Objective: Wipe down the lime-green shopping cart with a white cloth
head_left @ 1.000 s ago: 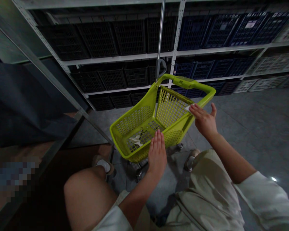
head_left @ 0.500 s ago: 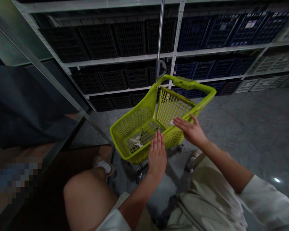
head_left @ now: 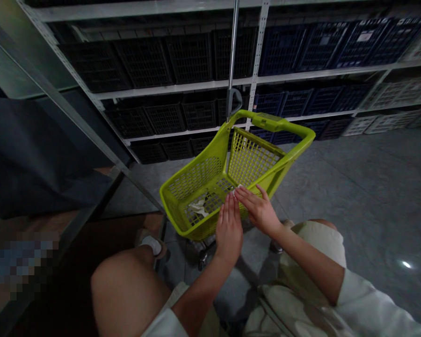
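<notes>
A yellow-green plastic shopping cart (head_left: 212,152) stands in front of my legs. My left hand (head_left: 229,229) rests on its near rim with fingers stretched out flat. Beside it, my right hand (head_left: 259,209) presses its fingers down on the same rim, with a small white tissue (head_left: 237,188) pinched under the fingertips. The fingertips of both hands nearly meet. Inside the basket, a crumpled white piece of paper or cloth (head_left: 199,207) lies on the slatted floor.
Behind the cart, white metal shelves (head_left: 182,87) hold black crates (head_left: 189,56), blue crates (head_left: 284,49) and pale crates (head_left: 359,124). A metal pole (head_left: 234,44) rises from behind the cart. A slanted metal bar (head_left: 91,135) and dark fabric (head_left: 45,154) are at left.
My right hand has slid left and nearer along the cart's rim with the tissue, coming up against my left hand. My left hand and the cart stay in place.
</notes>
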